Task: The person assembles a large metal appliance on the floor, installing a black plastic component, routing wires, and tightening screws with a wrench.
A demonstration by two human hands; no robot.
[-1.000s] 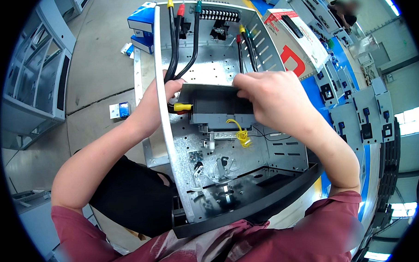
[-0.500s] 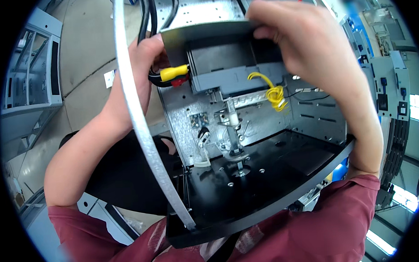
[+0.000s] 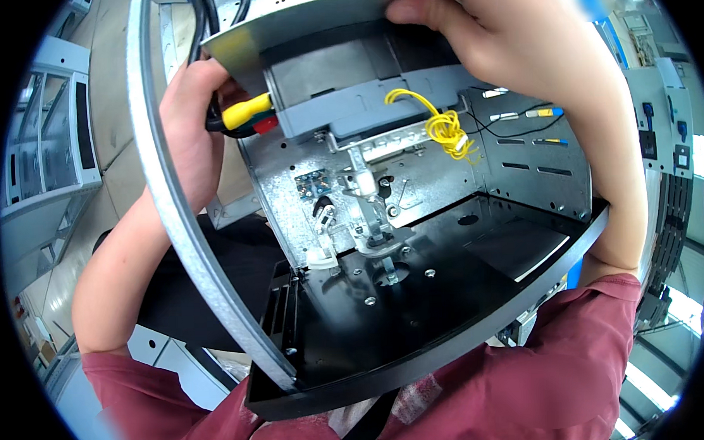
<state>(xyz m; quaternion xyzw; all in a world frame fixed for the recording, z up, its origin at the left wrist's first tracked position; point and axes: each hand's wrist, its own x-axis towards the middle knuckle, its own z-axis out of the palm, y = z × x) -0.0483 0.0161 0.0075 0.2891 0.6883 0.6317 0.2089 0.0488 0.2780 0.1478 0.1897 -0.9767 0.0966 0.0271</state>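
Note:
A grey metal plate [image 3: 238, 57] stands slanted across the far part of an open metal cabinet [image 3: 436, 182]. My left hand [image 3: 193, 121] is closed at the plate's left corner, its fingers curled behind and partly hidden. Beside those fingers are a yellow-sleeved cable end [image 3: 247, 111] and a red one [image 3: 266, 125]. My right hand [image 3: 469, 33] grips the plate's upper edge with the thumb in front; its other fingers are out of sight. A dark grey plastic unit [image 3: 340, 112] sits under the plate. A coil of thin yellow wire [image 3: 446, 127] hangs in front of it.
A bent metal strip [image 3: 177, 203] arches past my left forearm down to the black panel [image 3: 348, 321] nearest me. A metal linkage [image 3: 362, 185] stands inside the cabinet. Black cables [image 3: 199, 23] run at the far left. Grey cabinets [image 3: 50, 122] stand on the floor further left.
The cabinet, plate and both hands sit further left and higher in the picture. My right thumb now lies across the plate's edge. Both hands stay on the plate.

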